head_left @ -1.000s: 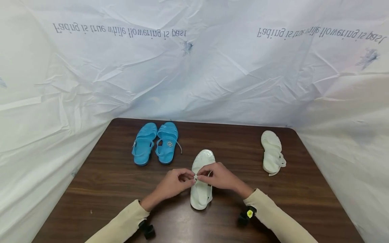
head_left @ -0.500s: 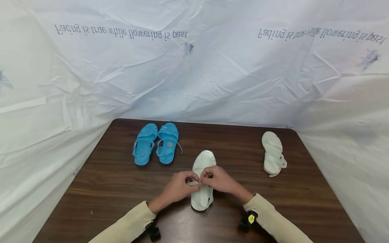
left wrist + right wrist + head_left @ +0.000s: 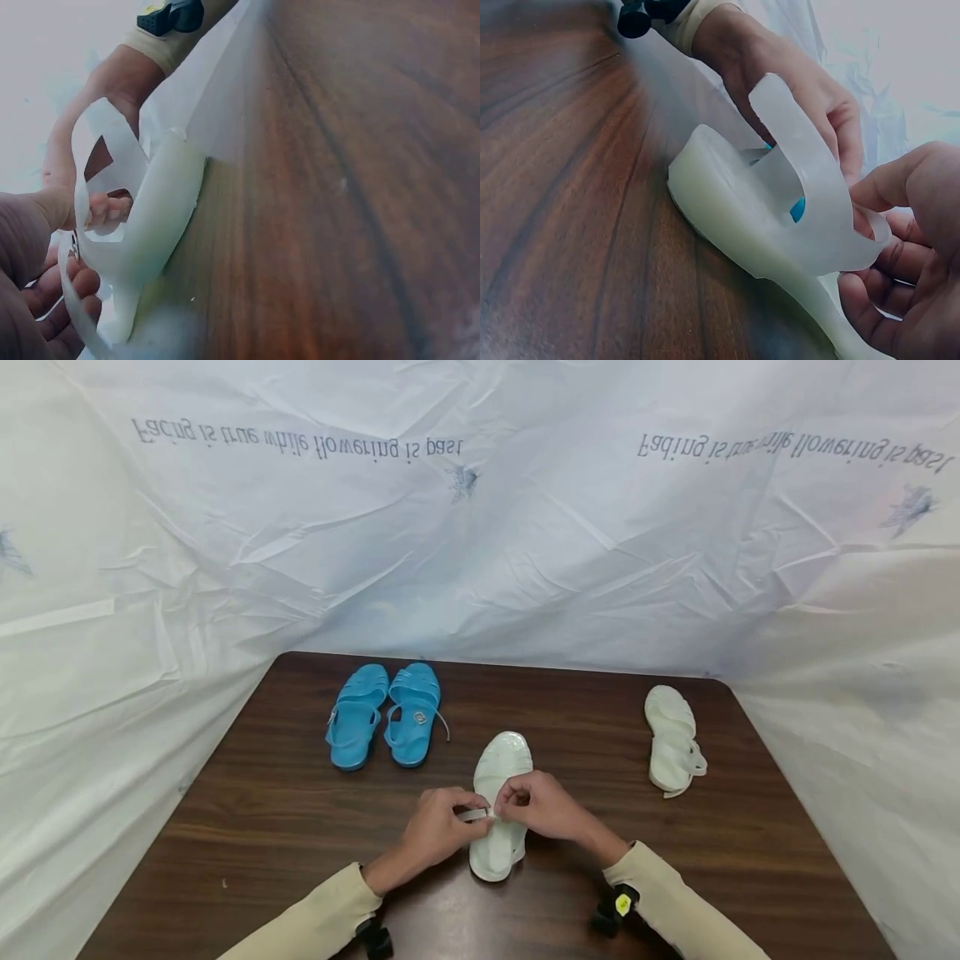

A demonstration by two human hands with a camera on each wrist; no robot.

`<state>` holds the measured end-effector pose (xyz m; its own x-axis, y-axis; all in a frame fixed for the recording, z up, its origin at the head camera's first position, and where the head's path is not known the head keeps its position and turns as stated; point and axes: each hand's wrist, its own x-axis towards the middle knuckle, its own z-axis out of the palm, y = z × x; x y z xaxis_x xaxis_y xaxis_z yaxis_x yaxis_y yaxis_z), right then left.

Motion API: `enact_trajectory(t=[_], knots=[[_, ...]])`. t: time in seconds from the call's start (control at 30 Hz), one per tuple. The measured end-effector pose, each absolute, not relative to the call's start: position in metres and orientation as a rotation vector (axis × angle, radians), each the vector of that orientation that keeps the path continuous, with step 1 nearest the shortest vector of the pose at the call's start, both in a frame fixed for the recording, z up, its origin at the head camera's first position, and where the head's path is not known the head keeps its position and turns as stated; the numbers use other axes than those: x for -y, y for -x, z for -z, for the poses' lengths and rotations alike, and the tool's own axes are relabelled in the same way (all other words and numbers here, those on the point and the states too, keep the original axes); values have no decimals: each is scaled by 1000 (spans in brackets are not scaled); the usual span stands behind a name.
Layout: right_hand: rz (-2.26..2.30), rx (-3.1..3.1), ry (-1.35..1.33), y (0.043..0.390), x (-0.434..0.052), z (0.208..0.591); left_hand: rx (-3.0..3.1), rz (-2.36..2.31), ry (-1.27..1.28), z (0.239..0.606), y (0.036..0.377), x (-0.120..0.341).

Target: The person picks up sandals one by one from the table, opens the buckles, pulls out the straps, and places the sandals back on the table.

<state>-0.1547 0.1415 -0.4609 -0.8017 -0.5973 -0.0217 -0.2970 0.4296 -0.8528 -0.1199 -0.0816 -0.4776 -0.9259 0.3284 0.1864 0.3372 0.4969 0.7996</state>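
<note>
A white jelly sandal (image 3: 501,768) lies sole down on the dark wooden table (image 3: 262,827), toe pointing away from me. My left hand (image 3: 442,823) pinches the free end of its ankle strap (image 3: 474,814), pulled out to the left. My right hand (image 3: 536,806) pinches the strap at the buckle over the sandal's middle. In the left wrist view the strap (image 3: 79,300) loops past my left fingers (image 3: 71,289) beside the heel (image 3: 154,225). The right wrist view shows the heel strap (image 3: 810,187) arching over the sole (image 3: 735,210), with my right fingers (image 3: 911,225) curled on it.
A pair of blue sandals (image 3: 382,714) stands side by side at the back left. The second white sandal (image 3: 672,737) lies at the back right near the table's edge. Crinkled white sheeting (image 3: 480,527) with printed text walls in the table on three sides.
Both hands have drawn slightly nearer to me along the sandal. The strap end has come out further to the left between my left fingers.
</note>
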Motion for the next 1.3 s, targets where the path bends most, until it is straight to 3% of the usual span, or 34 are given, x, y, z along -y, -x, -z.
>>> enact_trajectory(t=[0.57, 1.3], knots=[[1351, -2332, 631, 159, -171, 458, 2692, 1532, 570, 475, 120, 95], [1176, -2375, 780, 162, -131, 450, 2707, 1594, 581, 478, 119, 95]])
